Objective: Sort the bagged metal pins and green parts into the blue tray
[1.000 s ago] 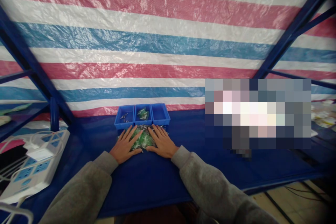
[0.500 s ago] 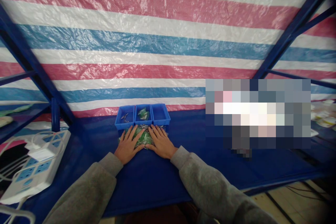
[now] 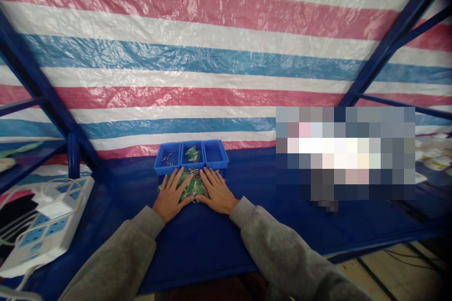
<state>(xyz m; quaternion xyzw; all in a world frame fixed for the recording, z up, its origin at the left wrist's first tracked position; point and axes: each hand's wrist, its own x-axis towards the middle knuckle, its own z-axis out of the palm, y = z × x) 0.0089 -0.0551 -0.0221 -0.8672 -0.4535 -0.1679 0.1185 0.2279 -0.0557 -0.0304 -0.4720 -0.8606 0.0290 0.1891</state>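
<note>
My left hand (image 3: 172, 196) lies flat with fingers spread on the left side of a pile of small green plastic packets (image 3: 190, 186) mixed with thin metal pieces. On the right side of that pile rests my right hand (image 3: 216, 192), its fingers also stretched out. The thumbs nearly meet at the near edge. Just beyond the fingertips stand three joined blue bins. Several small metal pieces lie in the left bin (image 3: 163, 164), green packets are in the middle bin (image 3: 192, 146), and nothing shows in the right bin (image 3: 216, 154). My palms hide part of the pile.
A white power strip (image 3: 67, 230) with plugs and cables lies at the left on the blue table (image 3: 205, 249). Blue metal posts (image 3: 74, 155) rise at both sides. A striped plastic sheet (image 3: 197, 75) hangs behind. A pixelated area covers part of the right.
Hardly anything differs. My left hand sits very slightly lower and further left; the bins and my right hand look the same.
</note>
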